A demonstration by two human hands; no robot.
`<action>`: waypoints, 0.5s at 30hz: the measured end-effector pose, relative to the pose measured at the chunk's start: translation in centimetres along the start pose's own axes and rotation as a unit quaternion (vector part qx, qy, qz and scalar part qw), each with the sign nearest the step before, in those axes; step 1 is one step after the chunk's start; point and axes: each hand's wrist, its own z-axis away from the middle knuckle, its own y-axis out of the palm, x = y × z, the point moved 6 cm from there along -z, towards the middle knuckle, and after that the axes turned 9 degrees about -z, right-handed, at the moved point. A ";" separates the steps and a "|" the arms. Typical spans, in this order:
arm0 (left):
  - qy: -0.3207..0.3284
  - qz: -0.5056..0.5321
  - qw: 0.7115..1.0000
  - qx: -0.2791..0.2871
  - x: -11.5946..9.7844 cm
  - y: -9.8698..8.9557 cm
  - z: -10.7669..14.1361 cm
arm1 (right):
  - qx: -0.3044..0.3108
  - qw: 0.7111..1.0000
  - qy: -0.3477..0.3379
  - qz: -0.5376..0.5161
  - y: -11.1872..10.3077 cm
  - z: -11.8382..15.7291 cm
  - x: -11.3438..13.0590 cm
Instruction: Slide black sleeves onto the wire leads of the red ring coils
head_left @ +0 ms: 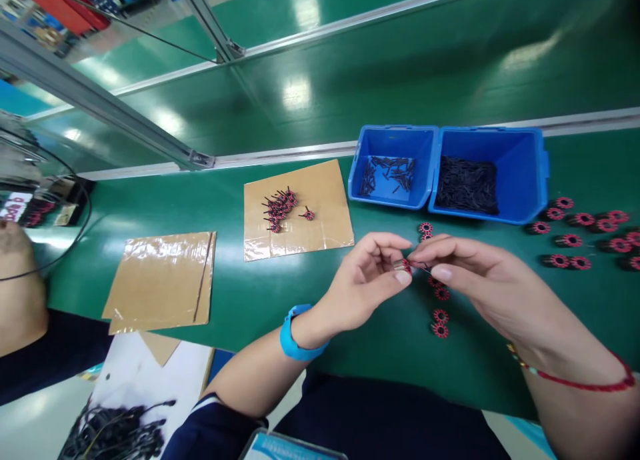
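My left hand (367, 277) is closed on a small motor stator (402, 265) with red windings and a metal side. Close against it, my right hand (467, 270) pinches a thin wire (424, 267) at the stator; whether a black sleeve sits on the wire is too small to tell. More stators (441, 331) form a rough column on the green table beneath and beside my right hand. On a cardboard sheet (325, 180) lies a cluster of stators (281, 207) with black sleeved leads, with a single stator (309, 214) beside it.
Two blue bins stand at the back: the left bin (357, 173) holds scattered short black tubes, the right bin (523, 180) a dense heap. Several stators (569, 240) stand at the right. Cardboard (160, 280) lies at the left, near another person's arm (23, 293).
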 end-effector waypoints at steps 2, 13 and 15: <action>-0.006 -0.003 1.000 -0.005 0.0 -0.1 0.0 | 0.005 1.000 0.001 0.004 0.1 0.0 0.0; 0.008 0.003 1.000 0.014 0.0 0.2 0.0 | 0.001 1.000 0.000 -0.020 0.3 -0.1 0.0; 0.009 0.003 1.000 0.018 0.0 0.3 0.1 | 0.000 1.000 -0.002 -0.019 0.4 -0.1 0.0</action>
